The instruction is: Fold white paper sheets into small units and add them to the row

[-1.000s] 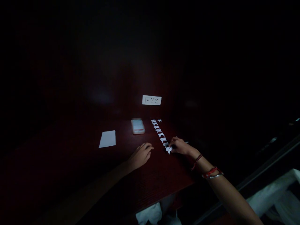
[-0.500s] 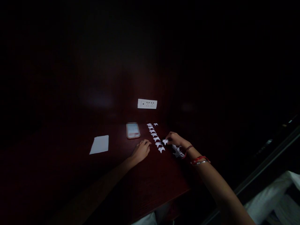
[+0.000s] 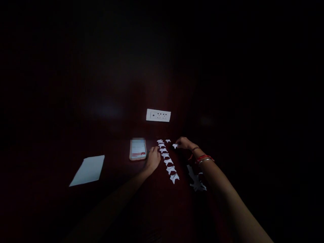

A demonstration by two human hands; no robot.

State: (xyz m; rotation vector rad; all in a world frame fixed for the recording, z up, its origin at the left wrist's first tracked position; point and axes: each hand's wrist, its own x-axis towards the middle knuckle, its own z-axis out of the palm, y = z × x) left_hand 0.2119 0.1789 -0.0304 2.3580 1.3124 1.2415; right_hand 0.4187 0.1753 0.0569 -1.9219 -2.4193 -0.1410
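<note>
Several white folded paper stars (image 3: 168, 162) lie in a slanting row on the dark table. A single paper star (image 3: 168, 140) sits just right of the row's far end. My right hand (image 3: 185, 143) pinches another paper star (image 3: 174, 146) by its edge, to the right of that single one. My left hand (image 3: 153, 159) rests left of the row with fingers loosely apart, holding nothing visible; its fingertips are beside the upper stars. A loose heap of white paper stars (image 3: 197, 183) lies near my right forearm, which partly covers it.
A phone (image 3: 138, 149) with a lit, blurred screen lies left of my left hand. Farther left is a white sheet of paper (image 3: 88, 170). A white socket panel (image 3: 158, 115) is on the wall behind the table. The surroundings are very dark.
My right hand has carried its paper star away from the heap, toward the single star at the far end. My left hand has shifted toward the row's far end. The view has moved closer.
</note>
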